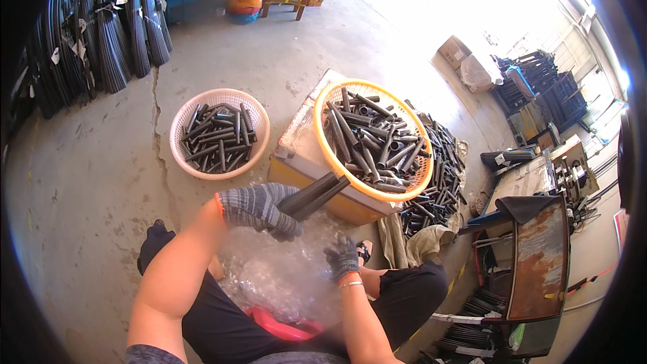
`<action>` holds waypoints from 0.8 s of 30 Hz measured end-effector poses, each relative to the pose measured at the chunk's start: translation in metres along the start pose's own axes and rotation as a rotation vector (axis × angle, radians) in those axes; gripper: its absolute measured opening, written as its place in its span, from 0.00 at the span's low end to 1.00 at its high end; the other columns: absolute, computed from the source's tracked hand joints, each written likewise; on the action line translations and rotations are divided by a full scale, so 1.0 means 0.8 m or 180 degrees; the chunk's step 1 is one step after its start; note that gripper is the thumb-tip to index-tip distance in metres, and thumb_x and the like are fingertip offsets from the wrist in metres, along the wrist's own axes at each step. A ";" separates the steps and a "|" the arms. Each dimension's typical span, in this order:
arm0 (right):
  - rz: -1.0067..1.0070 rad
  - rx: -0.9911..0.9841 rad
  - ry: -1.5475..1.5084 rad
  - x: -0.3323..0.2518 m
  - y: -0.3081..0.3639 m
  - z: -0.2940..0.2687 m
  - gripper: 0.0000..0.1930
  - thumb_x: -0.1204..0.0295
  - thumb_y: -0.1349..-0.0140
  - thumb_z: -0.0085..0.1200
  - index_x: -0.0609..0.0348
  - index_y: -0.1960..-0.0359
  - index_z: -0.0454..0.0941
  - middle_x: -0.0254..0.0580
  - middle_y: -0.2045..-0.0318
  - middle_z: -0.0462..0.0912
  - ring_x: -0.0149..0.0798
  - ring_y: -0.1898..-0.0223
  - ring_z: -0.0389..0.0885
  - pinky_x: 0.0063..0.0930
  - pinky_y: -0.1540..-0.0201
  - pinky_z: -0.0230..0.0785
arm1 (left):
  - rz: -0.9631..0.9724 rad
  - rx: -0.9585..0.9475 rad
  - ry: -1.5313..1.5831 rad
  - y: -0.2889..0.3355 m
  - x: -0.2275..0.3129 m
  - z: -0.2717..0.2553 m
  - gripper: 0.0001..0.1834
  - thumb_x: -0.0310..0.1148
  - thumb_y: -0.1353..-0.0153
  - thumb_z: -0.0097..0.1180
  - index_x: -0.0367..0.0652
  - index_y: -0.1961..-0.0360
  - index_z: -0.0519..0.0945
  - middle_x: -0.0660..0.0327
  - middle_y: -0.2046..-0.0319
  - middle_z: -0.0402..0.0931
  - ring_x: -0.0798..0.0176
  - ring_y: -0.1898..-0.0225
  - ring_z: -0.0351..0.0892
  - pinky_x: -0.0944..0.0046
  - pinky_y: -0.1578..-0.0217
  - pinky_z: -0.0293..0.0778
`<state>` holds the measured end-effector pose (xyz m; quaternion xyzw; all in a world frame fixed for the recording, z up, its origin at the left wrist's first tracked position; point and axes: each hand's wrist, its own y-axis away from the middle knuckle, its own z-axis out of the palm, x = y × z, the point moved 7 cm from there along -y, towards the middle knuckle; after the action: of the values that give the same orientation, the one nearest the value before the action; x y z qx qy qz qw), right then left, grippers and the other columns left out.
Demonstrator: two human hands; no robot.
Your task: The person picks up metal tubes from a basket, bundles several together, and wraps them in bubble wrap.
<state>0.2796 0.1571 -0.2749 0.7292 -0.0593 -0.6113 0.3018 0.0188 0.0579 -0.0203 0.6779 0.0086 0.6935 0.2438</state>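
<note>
My left hand (261,210), in a grey striped knit glove, is closed around a few black tapered tubes (313,197). The tubes point up and right, toward the yellow basket. Between my knees lies a shiny clear plastic bag (263,269), partly blurred. At the bag's right side is my right hand (344,260), also gloved, with its fingers curled at the bag's edge. The yellow basket (319,136), heaped with similar black tubes, rests tilted on a box (296,168). A pink basket (176,152) of black tubes stands on the floor at the left.
More black tubes (438,175) are piled on sacking (421,246) right of the box. Something red (283,329) shows beneath the bag. Bundles of long black strips (108,40) hang at the far left. A rusty metal-topped stand (539,263) is at the right.
</note>
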 end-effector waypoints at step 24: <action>-0.0318 -0.0038 0.3386 0.049 -0.037 -0.032 0.24 0.73 0.47 0.54 0.48 0.46 0.67 0.43 0.54 0.77 0.41 0.62 0.78 0.34 0.64 0.71 | 0.0341 -0.0164 -0.0233 -0.020 -0.001 0.016 0.18 0.27 0.48 0.64 0.38 0.56 0.75 0.64 0.67 0.78 0.72 0.65 0.75 0.69 0.63 0.73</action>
<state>0.3049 0.1726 -0.3219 0.9386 0.1403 -0.1711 0.2649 0.0365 0.0679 -0.0257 0.6957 -0.0545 0.6804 0.2239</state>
